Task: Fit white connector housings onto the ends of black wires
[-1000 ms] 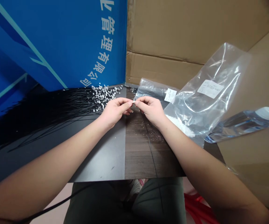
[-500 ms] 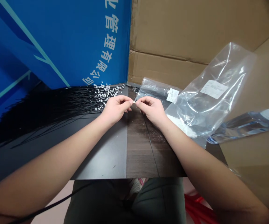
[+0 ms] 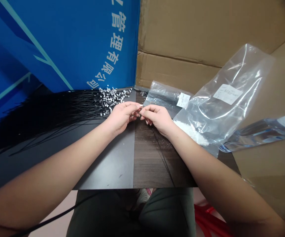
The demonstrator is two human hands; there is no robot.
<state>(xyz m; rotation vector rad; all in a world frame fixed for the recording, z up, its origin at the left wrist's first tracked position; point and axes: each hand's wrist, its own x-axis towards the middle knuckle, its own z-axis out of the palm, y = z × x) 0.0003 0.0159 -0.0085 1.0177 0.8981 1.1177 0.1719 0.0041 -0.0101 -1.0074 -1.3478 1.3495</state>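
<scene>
Farthest left, a broad spread of long, thin black wires (image 3: pixel 46 108) lies on the dark grey and brown surface (image 3: pixel 108 168), their small white block-shaped ends (image 3: pixel 109 97) turned toward the middle. Next, the left hand (image 3: pixel 120 117) has its grip pinching 1 tiny white piece (image 3: pixel 141 106) between thumb and forefinger. Just beside it, the right hand (image 3: pixel 158 119) has its grip pressed together, apparently on 1 slender black wire (image 3: pixel 167 166) trailing toward the near edge; the exact contact is too small to tell. The step in hand looks like 2-handed fingertip work on wire and white piece; the next move calls for steady pinches and careful alignment. Farther right come a flat clear plastic bag (image 3: pixel 166 92), a larger clear plastic bag (image 3: pixel 219 108) with a white heap (image 3: pixel 192 132) at its lower end, and a clear plastic bottle (image 3: pixel 258 133), lying tilted.
</scene>
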